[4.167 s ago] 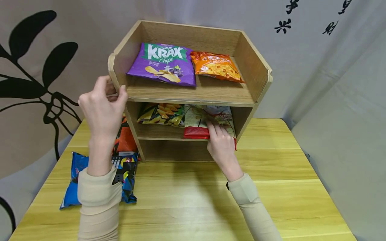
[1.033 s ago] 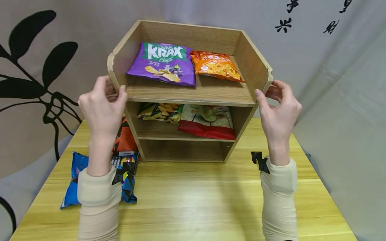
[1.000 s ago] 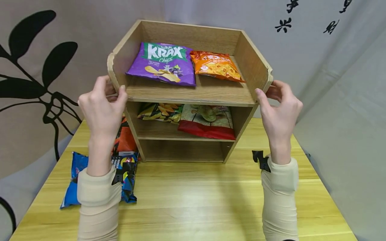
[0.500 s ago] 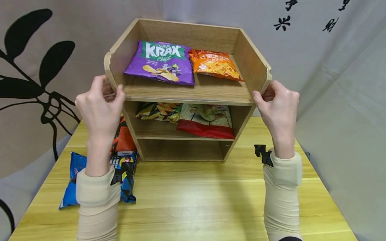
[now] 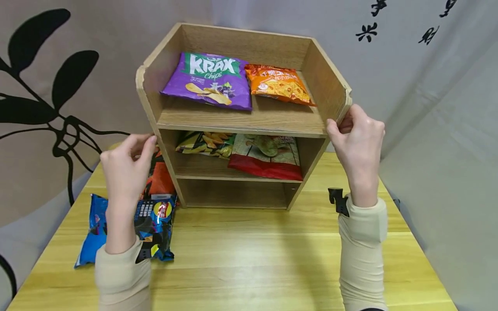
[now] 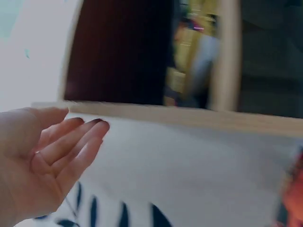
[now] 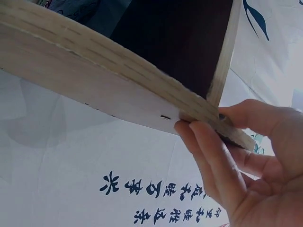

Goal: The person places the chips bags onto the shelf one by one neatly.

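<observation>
A small wooden shelf unit (image 5: 241, 128) with three levels stands on the table. My right hand (image 5: 359, 149) grips the front edge of its right side panel, thumb inside and fingers outside, as the right wrist view confirms. Beside the left panel, my left hand (image 5: 126, 175) is lifted with loosely bent fingers and holds nothing. In the left wrist view the left hand (image 6: 52, 158) lies just off the wooden edge (image 6: 156, 115). The top level bears a purple KRAX chip bag (image 5: 212, 81) and an orange snack bag (image 5: 278, 85).
On the middle level lie a yellow-black snack bag (image 5: 206, 144) and a white-red one (image 5: 266, 156). Left of the unit, a blue chip bag (image 5: 155, 220), another blue bag (image 5: 93, 233) and an orange-red bag (image 5: 159, 179) lie on the table (image 5: 249, 263). A curtain hangs behind.
The right hand left the white-red bag and took hold of the right panel. That bag sits farther in. Most recently the left hand let go of the left panel and dropped lower.
</observation>
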Tool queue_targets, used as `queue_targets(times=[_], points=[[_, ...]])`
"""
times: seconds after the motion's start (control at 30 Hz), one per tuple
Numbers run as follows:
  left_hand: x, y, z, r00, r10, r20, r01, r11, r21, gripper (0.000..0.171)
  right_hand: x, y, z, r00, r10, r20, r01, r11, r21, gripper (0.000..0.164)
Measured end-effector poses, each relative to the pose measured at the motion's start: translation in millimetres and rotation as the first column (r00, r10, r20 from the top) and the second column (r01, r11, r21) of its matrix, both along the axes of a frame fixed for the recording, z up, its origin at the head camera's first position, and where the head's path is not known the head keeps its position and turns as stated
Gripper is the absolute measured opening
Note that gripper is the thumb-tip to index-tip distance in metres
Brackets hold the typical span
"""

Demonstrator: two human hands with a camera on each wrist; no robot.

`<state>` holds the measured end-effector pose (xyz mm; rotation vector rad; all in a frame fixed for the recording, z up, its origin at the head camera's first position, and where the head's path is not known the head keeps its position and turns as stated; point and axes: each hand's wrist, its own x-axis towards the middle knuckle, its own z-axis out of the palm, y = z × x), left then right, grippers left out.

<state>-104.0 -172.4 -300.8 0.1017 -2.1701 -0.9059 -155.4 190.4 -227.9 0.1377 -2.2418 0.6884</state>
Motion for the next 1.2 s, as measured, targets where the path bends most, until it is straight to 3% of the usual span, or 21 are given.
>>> queue_targets(times=[0.1,0.13,0.17,0.2,0.23,0.27,0.33,0.4,0.43,0.47,0.53,0.6,0.67,0.77,1.0,1.1,1.2], points=[[4.2,-12.6,-27.1,0.985,-0.031,0.170,0.048,0.995,-0.092,0.032,0.0,1.0,-1.1,1.000,0.009,-0.009,-0.009,1.000,0.001,0.022],[5.7,-17.9,-35.6,0.968,-0.042,0.249,0.075,0.989,-0.125,0.033,-0.1,1.3,-1.4,1.000,0.012,-0.011,-0.012,1.000,0.003,0.022],[7.3,-23.5,-43.1,0.938,-0.055,0.341,0.110,0.983,-0.146,0.034,-0.2,1.5,-1.6,1.000,0.015,-0.012,-0.015,1.000,0.006,0.022],[8.5,-29.3,-50.1,0.895,-0.067,0.440,0.151,0.976,-0.159,0.038,-0.4,1.7,-1.7,1.000,0.019,-0.013,-0.019,1.000,0.009,0.022],[9.5,-35.1,-56.2,0.840,-0.081,0.537,0.198,0.966,-0.165,0.043,-0.3,1.7,-1.7,1.000,0.023,-0.015,-0.023,1.000,0.008,0.022],[9.7,-40.8,-62.2,0.777,-0.088,0.623,0.243,0.956,-0.167,0.049,-0.3,1.8,-1.7,1.000,0.028,-0.015,-0.028,1.000,0.007,0.022],[9.0,-50.0,-73.1,0.636,-0.102,0.765,0.310,0.942,-0.132,0.064,-0.3,1.9,-1.7,0.999,0.032,-0.014,-0.031,0.999,0.006,0.022],[7.5,-56.3,-82.9,0.506,-0.094,0.857,0.344,0.934,-0.101,0.077,-0.4,2.3,-1.6,0.999,0.033,-0.013,-0.033,0.999,0.008,0.022],[6.8,-58.4,-87.3,0.461,-0.086,0.883,0.349,0.933,-0.091,0.081,-0.4,2.6,-1.6,0.999,0.032,-0.012,-0.032,0.999,0.011,0.022],[5.9,-60.2,-91.7,0.426,-0.074,0.902,0.343,0.935,-0.085,0.085,-0.6,2.9,-1.6,0.999,0.031,-0.011,-0.031,0.999,0.015,0.022],[5.6,-62.4,-98.9,0.380,-0.048,0.924,0.321,0.944,-0.083,0.087,-1.2,3.5,-1.6,0.999,0.032,-0.011,-0.031,0.999,0.023,0.022],[5.7,-63.6,-104.8,0.370,-0.023,0.929,0.307,0.946,-0.099,0.086,-1.8,4.0,-1.7,0.999,0.033,-0.011,-0.033,0.999,0.029,0.021],[6.2,-63.8,-109.4,0.379,-0.007,0.925,0.298,0.948,-0.115,0.084,-2.3,4.5,-1.9,0.999,0.036,-0.013,-0.035,0.999,0.034,0.021],[7.3,-62.8,-114.0,0.416,0.026,0.909,0.289,0.944,-0.159,0.080,-2.7,4.7,-2.2,0.999,0.035,-0.015,-0.035,0.999,0.037,0.021],[13.0,-60.4,-115.5,0.542,0.079,0.837,0.262,0.930,-0.258,0.067,-2.9,4.2,-2.2,0.999,0.037,-0.010,-0.037,0.998,0.041,0.022],[17.7,-59.9,-112.1,0.575,0.068,0.815,0.272,0.924,-0.269,0.062,-3.1,4.3,-2.2,0.999,0.039,-0.009,-0.038,0.998,0.039,0.023],[23.0,-59.6,-106.4,0.589,0.049,0.807,0.295,0.916,-0.271,0.060,-2.9,4.6,-2.2,0.999,0.038,-0.007,-0.038,0.999,0.036,0.023]])
